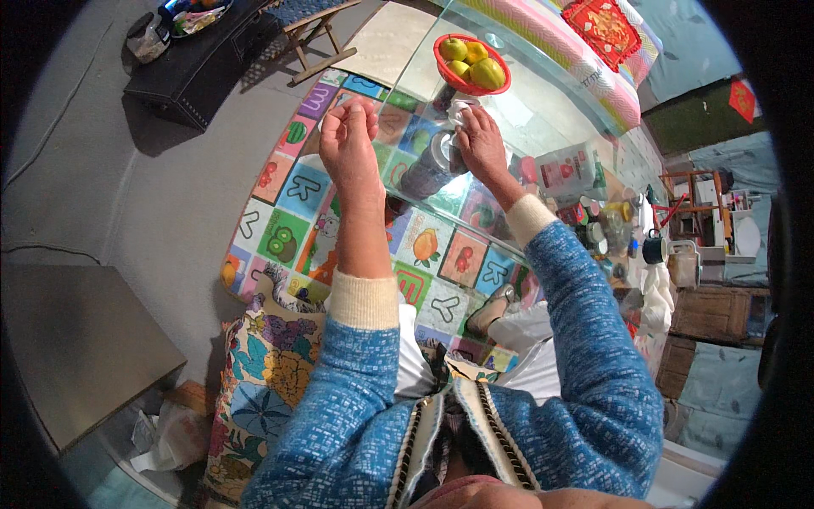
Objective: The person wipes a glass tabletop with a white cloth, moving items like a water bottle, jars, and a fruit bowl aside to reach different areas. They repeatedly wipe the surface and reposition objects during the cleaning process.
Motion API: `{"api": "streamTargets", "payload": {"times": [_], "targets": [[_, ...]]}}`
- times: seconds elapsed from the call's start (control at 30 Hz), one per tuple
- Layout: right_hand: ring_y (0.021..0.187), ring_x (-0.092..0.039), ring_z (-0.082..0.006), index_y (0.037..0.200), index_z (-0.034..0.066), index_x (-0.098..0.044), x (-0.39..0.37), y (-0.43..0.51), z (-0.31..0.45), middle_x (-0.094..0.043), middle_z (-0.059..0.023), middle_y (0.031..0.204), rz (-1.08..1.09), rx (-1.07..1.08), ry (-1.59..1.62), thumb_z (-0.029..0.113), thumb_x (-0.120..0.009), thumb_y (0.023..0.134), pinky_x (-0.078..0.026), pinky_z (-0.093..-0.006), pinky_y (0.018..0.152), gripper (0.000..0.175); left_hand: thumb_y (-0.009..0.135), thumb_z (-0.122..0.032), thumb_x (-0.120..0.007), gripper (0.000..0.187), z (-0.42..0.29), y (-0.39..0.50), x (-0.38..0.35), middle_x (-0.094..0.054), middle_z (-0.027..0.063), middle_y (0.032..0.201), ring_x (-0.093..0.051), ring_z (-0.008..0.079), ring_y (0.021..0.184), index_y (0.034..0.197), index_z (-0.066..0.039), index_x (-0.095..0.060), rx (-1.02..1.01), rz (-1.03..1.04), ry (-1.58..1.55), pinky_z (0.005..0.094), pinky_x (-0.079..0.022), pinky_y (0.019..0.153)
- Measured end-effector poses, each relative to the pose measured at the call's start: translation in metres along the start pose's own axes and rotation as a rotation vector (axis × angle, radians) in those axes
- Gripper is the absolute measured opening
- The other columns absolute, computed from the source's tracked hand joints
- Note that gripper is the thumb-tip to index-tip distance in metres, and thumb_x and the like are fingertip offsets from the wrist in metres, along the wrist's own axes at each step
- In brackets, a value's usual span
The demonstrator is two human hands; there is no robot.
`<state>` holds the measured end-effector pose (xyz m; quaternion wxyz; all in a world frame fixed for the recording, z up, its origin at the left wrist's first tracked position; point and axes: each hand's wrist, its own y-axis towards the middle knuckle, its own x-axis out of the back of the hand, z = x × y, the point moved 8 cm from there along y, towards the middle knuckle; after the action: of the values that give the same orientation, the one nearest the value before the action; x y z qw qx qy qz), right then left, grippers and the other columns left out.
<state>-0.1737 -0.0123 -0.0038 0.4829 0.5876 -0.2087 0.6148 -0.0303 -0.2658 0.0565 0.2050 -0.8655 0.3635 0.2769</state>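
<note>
My right hand [481, 141] rests over the glass tabletop [407, 83] with a crumpled white tissue or cloth [459, 112] under its fingers. Just beside that wrist is a dark cylindrical container [427, 168] with a clear top; I cannot tell whether it stands on the glass or below it. A red plastic basket [507, 79] with several yellow-green fruits [486, 74] sits beyond the hand. My left hand [350, 140] is raised near the table's left edge, its fingers loosely curled in and nothing visible in them.
To the right, a printed bag [568, 172] and several jars [613, 219] crowd together. A colourful alphabet mat [305, 188] covers the floor under the table. At the upper left are a black cabinet [197, 76] and a wooden folding stool [318, 38]. A quilted couch cover [540, 41] lies beyond the glass.
</note>
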Motion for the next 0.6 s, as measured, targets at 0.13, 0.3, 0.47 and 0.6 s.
{"api": "streamTargets", "payload": {"times": [0.13,0.3,0.47,0.6], "targets": [[0.137,-0.047,-0.0378,0.14,0.0064,-0.056,0.003,0.01,0.011,-0.056,-0.0186,0.142,-0.036,0.047,0.009,0.029,-0.057,0.1,-0.036,-0.0473,0.117,0.046,0.102,-0.02,-0.066,0.015,0.004,0.0,0.003,-0.07,0.0016,0.102,-0.064,0.0094,0.089,0.11,-0.008,-0.067,0.012,-0.023,0.025,0.0241,-0.052,0.081],[0.121,-0.056,-0.0369,0.133,0.006,-0.059,-0.001,0.049,-0.002,-0.061,-0.016,0.127,-0.088,0.059,0.004,0.026,-0.057,0.098,-0.044,-0.0468,0.107,0.041,0.103,-0.021,-0.065,0.017,0.009,-0.003,-0.002,-0.07,0.0021,0.103,-0.064,0.0078,0.09,0.112,-0.007,-0.067,0.034,0.007,0.056,0.0228,-0.053,0.081],[0.123,-0.057,-0.0374,0.132,0.0071,-0.059,-0.013,0.099,-0.037,-0.063,-0.0182,0.127,-0.161,-0.018,-0.067,0.031,-0.054,0.099,-0.044,-0.0481,0.106,0.041,0.105,-0.02,-0.062,0.018,0.005,-0.004,-0.001,-0.069,0.0025,0.102,-0.062,0.0079,0.086,0.11,-0.004,-0.066,0.04,-0.01,0.089,0.0221,-0.051,0.077],[0.12,-0.059,-0.0378,0.131,0.0082,-0.059,-0.019,0.126,-0.071,-0.063,-0.0183,0.129,-0.193,-0.027,-0.13,0.032,-0.052,0.099,-0.046,-0.0504,0.102,0.04,0.105,-0.021,-0.062,0.018,-0.002,0.0,0.004,-0.07,0.0031,0.103,-0.063,0.008,0.088,0.11,-0.004,-0.066,0.027,-0.028,0.114,0.0219,-0.051,0.078]]}}
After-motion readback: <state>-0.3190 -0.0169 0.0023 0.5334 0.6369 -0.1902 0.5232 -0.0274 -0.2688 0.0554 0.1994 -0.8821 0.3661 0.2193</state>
